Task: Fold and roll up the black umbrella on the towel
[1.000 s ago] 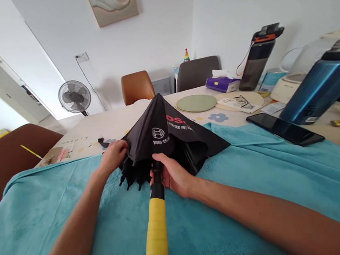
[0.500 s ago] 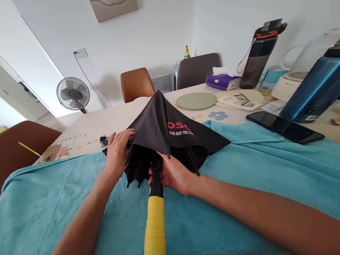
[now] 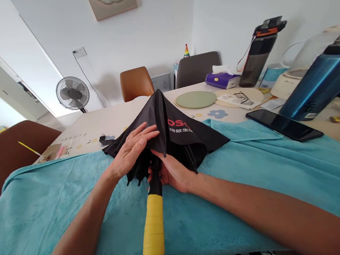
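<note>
A black umbrella [image 3: 187, 135] with red and white lettering lies partly folded on a turquoise cloth [image 3: 220, 209]. Its yellow-wrapped handle [image 3: 153, 228] points toward me. My left hand [image 3: 136, 145] rests flat on the near left panel of the canopy, fingers stretched out and reaching toward the central fold. Under the canopy edge, my right hand [image 3: 171, 170] is wrapped round the black shaft just above the yellow part. Some of its fingers are hidden behind the shaft and fabric. Rib tips hang down beside both hands.
On the right are a black phone [image 3: 284, 124], a blue thermos [image 3: 319, 79], a dark water bottle [image 3: 258, 54], glasses [image 3: 243, 98] and a purple tissue pack [image 3: 222, 80]. A green round mat [image 3: 196, 99] lies beyond the umbrella. Chairs and a fan [image 3: 73, 94] stand farther back.
My left hand has moved right, from the canopy's left edge onto its panel, and its fingers have straightened. My right hand keeps its place on the shaft.
</note>
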Demonstrator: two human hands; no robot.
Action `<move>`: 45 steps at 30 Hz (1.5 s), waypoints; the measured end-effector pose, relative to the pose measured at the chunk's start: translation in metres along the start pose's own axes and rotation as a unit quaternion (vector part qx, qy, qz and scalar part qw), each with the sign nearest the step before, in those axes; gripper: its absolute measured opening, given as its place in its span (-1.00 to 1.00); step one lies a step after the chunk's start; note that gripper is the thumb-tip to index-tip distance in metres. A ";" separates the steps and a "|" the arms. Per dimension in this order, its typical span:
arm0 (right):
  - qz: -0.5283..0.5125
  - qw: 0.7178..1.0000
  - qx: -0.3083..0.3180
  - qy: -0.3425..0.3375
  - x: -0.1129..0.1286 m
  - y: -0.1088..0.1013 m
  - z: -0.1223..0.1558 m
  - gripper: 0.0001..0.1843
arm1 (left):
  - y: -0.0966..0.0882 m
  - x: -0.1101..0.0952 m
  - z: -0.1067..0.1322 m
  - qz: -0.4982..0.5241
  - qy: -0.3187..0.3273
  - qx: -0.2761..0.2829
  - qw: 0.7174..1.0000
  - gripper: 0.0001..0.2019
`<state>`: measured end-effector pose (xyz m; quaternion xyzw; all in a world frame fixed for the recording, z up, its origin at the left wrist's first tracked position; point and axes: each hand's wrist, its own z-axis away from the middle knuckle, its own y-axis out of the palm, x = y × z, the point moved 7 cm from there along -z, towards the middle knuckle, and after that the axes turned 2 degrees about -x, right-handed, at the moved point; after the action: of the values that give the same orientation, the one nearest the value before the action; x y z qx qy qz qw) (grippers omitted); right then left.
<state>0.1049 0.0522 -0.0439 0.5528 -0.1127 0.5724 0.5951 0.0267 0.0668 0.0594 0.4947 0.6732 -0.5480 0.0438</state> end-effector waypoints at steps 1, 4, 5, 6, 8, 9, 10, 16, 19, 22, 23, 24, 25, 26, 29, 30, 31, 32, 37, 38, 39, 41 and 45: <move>0.000 1.000 -0.001 0.000 -0.001 0.000 0.000 -0.55 | 0.003 0.000 0.000 -0.018 0.007 0.013 1.000 -0.56; -0.005 1.000 0.002 -0.011 -0.001 0.000 -0.002 -0.56 | 0.011 0.000 -0.001 -0.045 0.028 0.034 0.998 -0.57; -0.007 1.000 0.004 -0.015 -0.001 0.000 -0.002 -0.57 | 0.013 0.000 -0.001 -0.049 0.035 0.034 0.998 -0.57; -0.008 1.000 0.005 -0.018 -0.001 0.000 -0.002 -0.57 | 0.015 0.000 -0.001 -0.051 0.039 0.033 0.997 -0.58; -0.007 1.000 0.004 -0.020 -0.002 0.000 -0.003 -0.58 | 0.018 -0.001 -0.001 -0.055 0.048 0.031 0.997 -0.59; -0.006 1.000 0.005 -0.021 -0.002 -0.001 -0.003 -0.59 | 0.021 -0.002 -0.001 -0.057 0.053 0.036 0.996 -0.58; -0.007 1.000 0.006 -0.024 -0.003 -0.001 -0.003 -0.59 | 0.023 -0.003 -0.001 -0.059 0.056 0.044 0.996 -0.58; -0.029 0.998 0.024 -0.057 -0.002 -0.001 -0.005 -0.73 | 0.036 -0.004 -0.002 -0.042 0.043 0.066 0.996 -0.65; -0.021 0.998 0.022 -0.047 -0.003 -0.001 -0.005 -0.77 | 0.035 0.001 -0.003 -0.026 0.015 0.062 0.998 -0.66; -0.014 0.999 0.020 -0.031 -0.004 0.000 -0.005 -0.80 | 0.030 0.010 -0.002 0.009 -0.008 0.060 0.998 -0.70; -0.017 0.999 0.019 -0.024 -0.003 0.000 -0.004 -0.80 | 0.027 0.013 -0.002 0.021 -0.013 0.057 0.998 -0.73; -0.022 0.999 0.018 -0.017 -0.003 0.001 -0.003 -0.79 | 0.024 0.017 -0.001 0.031 -0.018 0.052 0.998 -0.75; -0.028 0.999 0.018 -0.011 -0.002 0.001 -0.003 -0.78 | 0.021 0.022 -0.001 0.036 -0.025 0.045 0.998 -0.77; -0.034 0.999 0.022 -0.004 -0.002 0.001 -0.002 -0.77 | 0.018 0.026 -0.001 0.037 -0.035 0.038 0.998 -0.78; -0.049 0.998 0.048 0.010 0.000 0.004 0.001 -0.74 | 0.014 0.039 0.000 0.031 -0.058 0.022 0.998 -0.77; -0.054 0.997 0.058 0.011 0.000 0.005 0.001 -0.73 | 0.014 0.042 0.000 0.026 -0.061 0.020 0.998 -0.77; -0.060 0.996 0.067 0.009 0.001 0.005 0.001 -0.73 | 0.015 0.044 0.000 0.020 -0.061 0.020 0.998 -0.77; -0.066 0.995 0.073 0.005 0.001 0.006 0.001 -0.75 | 0.016 0.045 0.000 0.012 -0.058 0.022 0.998 -0.78; -0.052 0.997 0.028 -0.043 0.000 0.000 0.000 -0.84 | 0.031 0.046 0.000 -0.001 -0.045 0.026 0.999 -0.77; -0.050 0.997 0.015 -0.051 -0.001 -0.001 0.000 -0.85 | 0.034 0.047 0.000 0.003 -0.048 0.026 0.998 -0.76; -0.050 0.997 0.009 -0.055 -0.001 -0.001 0.000 -0.87 | 0.036 0.047 0.000 0.010 -0.055 0.025 0.998 -0.75; -0.055 0.997 0.007 -0.056 -0.003 -0.001 -0.001 -0.90 | 0.035 0.050 0.001 0.035 -0.079 0.015 0.996 -0.73; -0.064 0.997 0.004 -0.044 -0.003 -0.002 -0.001 -0.88 | 0.019 0.053 0.001 0.083 -0.120 -0.058 0.988 -0.71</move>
<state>0.1051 0.0517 -0.0481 0.5864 -0.1005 0.5083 0.6227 0.0131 0.0974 0.0135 0.4765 0.6502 -0.5576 0.1980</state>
